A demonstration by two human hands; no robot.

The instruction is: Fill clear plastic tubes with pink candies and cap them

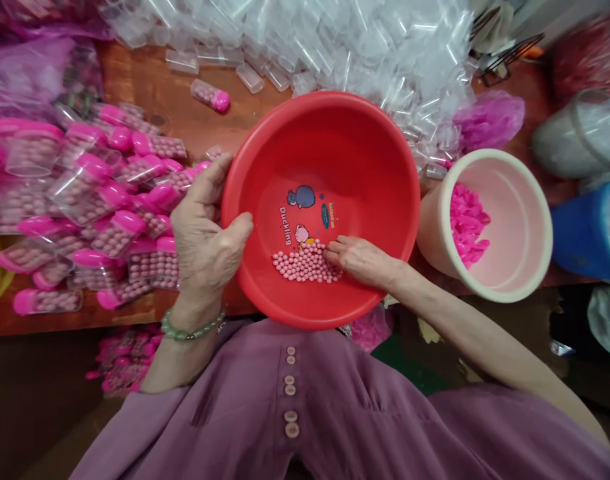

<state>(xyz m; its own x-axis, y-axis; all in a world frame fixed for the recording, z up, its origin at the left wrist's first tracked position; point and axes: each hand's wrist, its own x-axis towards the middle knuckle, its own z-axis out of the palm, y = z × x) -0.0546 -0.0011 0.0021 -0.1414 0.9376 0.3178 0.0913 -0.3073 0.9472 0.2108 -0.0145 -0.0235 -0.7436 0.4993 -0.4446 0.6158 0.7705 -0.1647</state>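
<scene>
A person in a mauve garment (pixel 325 393) is sitting or standing at a wooden table (pixel 149 73), working over a red basin (pixel 365 153) that is jutting past the near edge. The left hand (pixel 202 230) is clasping the basin's left rim, thumb lying over the lip and fingers curling outside, apparently to steady it. Pink beads (pixel 305 263) are pooling inside on the near side, perhaps because the basin is leaning that way, within easy reach. The right hand (pixel 359 259) is dipping its bent, bunched fingers into the beads' right edge; I cannot tell whether they are pinching any.

On the left, pink-capped containers of beads (pixel 85 180) are crowding up to the left hand, leaving it little room. One filled tube (pixel 209 95) is lying apart beyond them. Clear containers (pixel 295 40) are heaping up behind the basin. At right, a cream tub (pixel 527 227) is holding pink pieces (pixel 467 227) and hemming the basin in, with a blue bucket (pixel 579 233) standing farther out.
</scene>
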